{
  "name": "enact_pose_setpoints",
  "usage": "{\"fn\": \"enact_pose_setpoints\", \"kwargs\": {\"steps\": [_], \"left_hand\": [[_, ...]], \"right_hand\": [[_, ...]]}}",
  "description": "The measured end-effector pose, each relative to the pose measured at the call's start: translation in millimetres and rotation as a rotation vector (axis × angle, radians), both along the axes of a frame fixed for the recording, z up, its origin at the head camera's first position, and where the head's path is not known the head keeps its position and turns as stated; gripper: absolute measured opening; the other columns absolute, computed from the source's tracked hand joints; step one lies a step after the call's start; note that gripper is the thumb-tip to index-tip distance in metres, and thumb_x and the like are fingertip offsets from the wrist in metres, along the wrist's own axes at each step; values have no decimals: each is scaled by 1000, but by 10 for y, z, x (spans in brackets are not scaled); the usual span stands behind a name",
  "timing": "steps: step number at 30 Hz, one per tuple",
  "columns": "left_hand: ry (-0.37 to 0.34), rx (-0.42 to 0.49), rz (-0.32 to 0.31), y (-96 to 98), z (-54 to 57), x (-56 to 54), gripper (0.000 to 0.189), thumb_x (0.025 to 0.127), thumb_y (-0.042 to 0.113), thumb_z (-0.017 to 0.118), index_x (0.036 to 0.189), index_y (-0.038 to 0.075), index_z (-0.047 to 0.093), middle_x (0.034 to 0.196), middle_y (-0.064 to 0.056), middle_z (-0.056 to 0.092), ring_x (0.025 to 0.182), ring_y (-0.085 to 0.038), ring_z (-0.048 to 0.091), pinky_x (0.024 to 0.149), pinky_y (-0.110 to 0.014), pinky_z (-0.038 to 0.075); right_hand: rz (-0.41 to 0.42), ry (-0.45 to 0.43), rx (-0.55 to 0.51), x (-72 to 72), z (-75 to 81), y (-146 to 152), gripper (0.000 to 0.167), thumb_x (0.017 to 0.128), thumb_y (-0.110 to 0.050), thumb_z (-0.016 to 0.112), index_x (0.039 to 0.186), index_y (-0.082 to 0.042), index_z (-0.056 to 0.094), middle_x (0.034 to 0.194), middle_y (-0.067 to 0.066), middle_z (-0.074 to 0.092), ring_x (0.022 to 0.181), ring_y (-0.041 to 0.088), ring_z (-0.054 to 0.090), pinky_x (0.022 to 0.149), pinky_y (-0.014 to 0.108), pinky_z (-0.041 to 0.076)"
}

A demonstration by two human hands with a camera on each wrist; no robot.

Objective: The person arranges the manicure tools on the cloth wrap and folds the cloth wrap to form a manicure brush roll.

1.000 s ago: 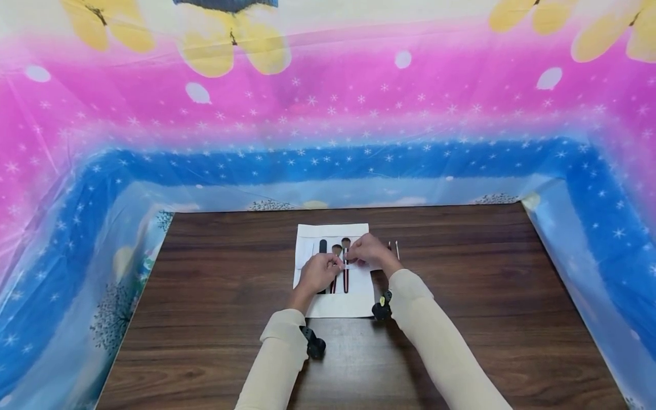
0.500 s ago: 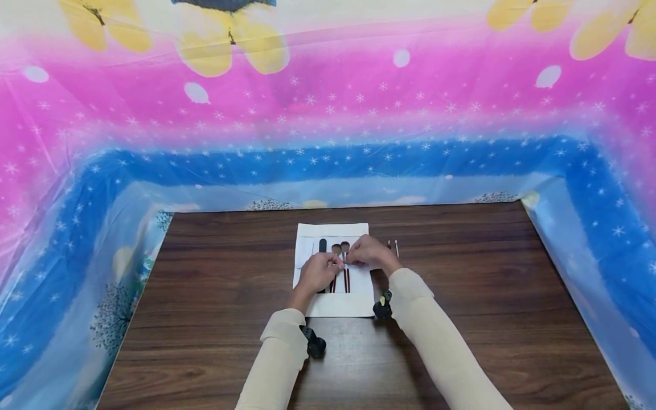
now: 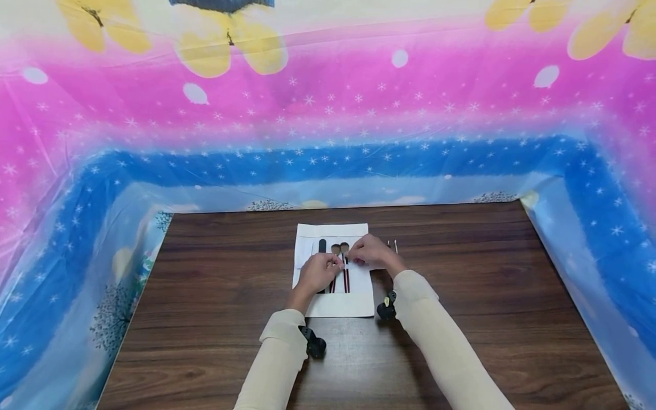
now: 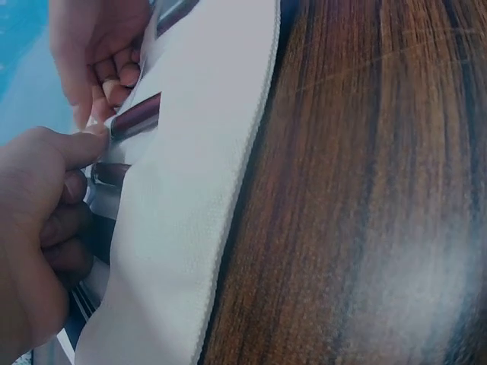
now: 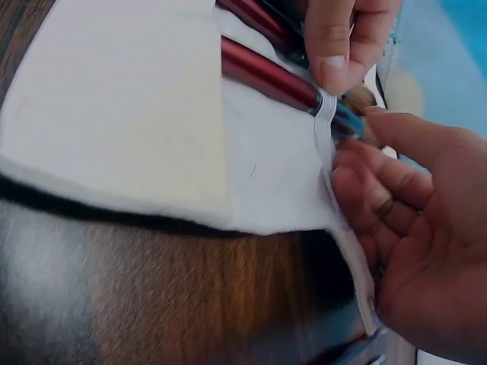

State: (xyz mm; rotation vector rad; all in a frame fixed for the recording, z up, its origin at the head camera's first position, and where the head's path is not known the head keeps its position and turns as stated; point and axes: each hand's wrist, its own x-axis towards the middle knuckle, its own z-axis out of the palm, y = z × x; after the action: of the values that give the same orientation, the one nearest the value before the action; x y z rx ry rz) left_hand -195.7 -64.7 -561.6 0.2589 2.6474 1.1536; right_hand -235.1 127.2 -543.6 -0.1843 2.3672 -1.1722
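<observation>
A white fabric brush roll lies spread on the table. Two makeup brushes with red handles stand side by side in it, the left brush and the right brush. Their handle ends go into the bottom pocket. An elastic band crosses the right brush near its ferrule. My left hand pinches this band between thumb and forefinger. Just right of that brush is my right hand, thumb and forefinger apart beside the ferrule, its other fingers loosely bent.
Left of the brushes, a black flat strip sits in the roll, partly behind the left hand. Two thin sticks lie on the wooden table beyond the right hand. A printed cloth surrounds the table's far and side edges.
The right brush has slid down towards the pocket, its bristles now level with the left brush's. My right hand has eased slightly right, off the brush. The left hand stays put.
</observation>
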Motion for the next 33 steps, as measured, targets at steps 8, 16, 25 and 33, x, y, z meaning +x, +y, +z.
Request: {"fn": "enact_pose_setpoints", "kwargs": {"steps": [8, 16, 25, 33], "left_hand": [[32, -66, -36, 104, 96, -27, 14, 99, 22, 66, 99, 13, 76, 58, 6, 48, 54, -12, 42, 55, -27, 36], [6, -92, -74, 196, 96, 8, 21, 99, 25, 65, 114, 14, 75, 57, 4, 43, 52, -13, 39, 53, -27, 33], [38, -71, -77, 203, 18, 17, 19, 99, 24, 65, 111, 16, 77, 56, 5, 43, 51, -11, 39, 53, -26, 34], [34, -70, -59, 197, 7, 39, 18, 99, 24, 65, 109, 15, 77, 55, 6, 40, 50, -11, 36, 52, -27, 32]], "right_hand": [[-47, 37, -101, -18, -15, 97, 27, 102, -21, 58, 98, 1, 74, 84, 7, 70, 72, 12, 61, 70, 25, 48], [-108, 44, -176, -17, -103, 142, 27, 103, -22, 59, 108, 1, 72, 85, 6, 70, 74, 10, 62, 72, 26, 50], [-394, 96, -468, 22, -82, 468, 34, 104, -14, 56, 126, 12, 60, 85, -6, 69, 73, 2, 66, 77, 23, 53], [-526, 141, -373, 97, 17, 952, 33, 104, -12, 56, 126, 11, 60, 94, 2, 71, 76, 1, 66, 83, 25, 57]]}}
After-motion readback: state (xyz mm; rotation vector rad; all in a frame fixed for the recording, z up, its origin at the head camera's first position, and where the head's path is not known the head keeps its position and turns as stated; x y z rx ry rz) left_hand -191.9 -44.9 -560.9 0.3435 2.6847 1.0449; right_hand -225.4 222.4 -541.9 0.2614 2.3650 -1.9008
